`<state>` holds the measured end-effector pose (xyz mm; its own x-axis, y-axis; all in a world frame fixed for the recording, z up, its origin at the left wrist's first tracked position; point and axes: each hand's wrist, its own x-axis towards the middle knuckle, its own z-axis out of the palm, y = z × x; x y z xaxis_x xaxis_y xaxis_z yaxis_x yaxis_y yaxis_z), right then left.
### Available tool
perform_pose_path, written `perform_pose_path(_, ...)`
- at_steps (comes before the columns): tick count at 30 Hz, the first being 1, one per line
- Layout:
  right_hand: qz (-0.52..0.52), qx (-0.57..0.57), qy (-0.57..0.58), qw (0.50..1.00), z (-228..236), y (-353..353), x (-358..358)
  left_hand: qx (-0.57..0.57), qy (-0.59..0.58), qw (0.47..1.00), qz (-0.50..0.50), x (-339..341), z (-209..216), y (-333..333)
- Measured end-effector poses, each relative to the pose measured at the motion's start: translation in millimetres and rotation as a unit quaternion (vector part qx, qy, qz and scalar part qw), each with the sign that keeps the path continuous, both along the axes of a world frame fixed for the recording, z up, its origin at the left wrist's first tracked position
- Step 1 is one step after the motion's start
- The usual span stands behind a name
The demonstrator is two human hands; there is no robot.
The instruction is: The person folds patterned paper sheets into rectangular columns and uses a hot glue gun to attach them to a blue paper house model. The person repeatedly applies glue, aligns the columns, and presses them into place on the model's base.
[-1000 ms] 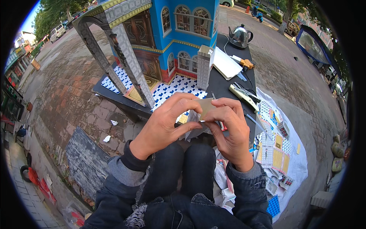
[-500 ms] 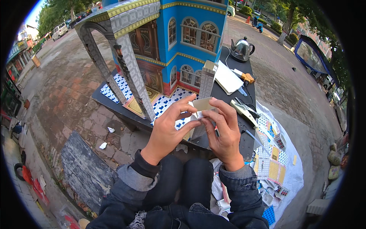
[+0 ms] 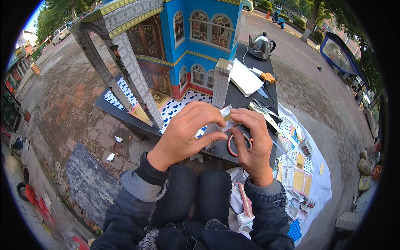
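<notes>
A small folded piece of printed card (image 3: 226,118) is pinched between my two hands, above the near edge of the black table. My left hand (image 3: 183,133) grips its left side between thumb and fingers. My right hand (image 3: 254,143) has the other side in a similar pinch. Fingers cover much of the card. Beyond them stands a card model house (image 3: 208,48) with blue walls, arched windows and brown doors. A grey stone-patterned pillar (image 3: 220,85) rises at its front right. Below the card, a red-rimmed ring (image 3: 230,146) is partly hidden by my right hand.
On the black table (image 3: 241,51) are a metal kettle (image 3: 261,46), white sheets (image 3: 246,80), an orange-and-white corded tool (image 3: 267,77) and a white tool (image 3: 268,118). Printed card pieces (image 3: 299,179) litter a white sheet at the right. A weathered board (image 3: 89,183) lies left.
The card has turned in my fingers and now shows a narrower face. My right hand has shifted lower, uncovering the red-rimmed ring. The whole view has shifted slightly.
</notes>
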<state>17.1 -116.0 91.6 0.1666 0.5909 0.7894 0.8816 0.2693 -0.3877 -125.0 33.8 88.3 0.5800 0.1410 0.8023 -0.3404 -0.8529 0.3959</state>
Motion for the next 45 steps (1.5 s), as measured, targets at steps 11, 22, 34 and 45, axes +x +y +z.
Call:
perform_pose_path(11,0.026,0.016,0.104,0.994,-18,4,-10,-0.326,0.065,0.936,-0.117,20,-7,-9)
perform_pose_path(22,0.007,-0.053,0.355,0.933,-66,-22,-10,-0.652,-0.204,0.712,-0.161,7,-63,38)
perform_pose_path(34,0.094,0.021,0.487,0.868,-72,-25,-31,-0.836,-0.224,0.489,-0.108,5,-123,1)
perform_pose_path(45,-0.046,0.089,0.545,0.832,-47,-9,7,-0.381,-0.027,0.916,0.121,-16,-110,-32)
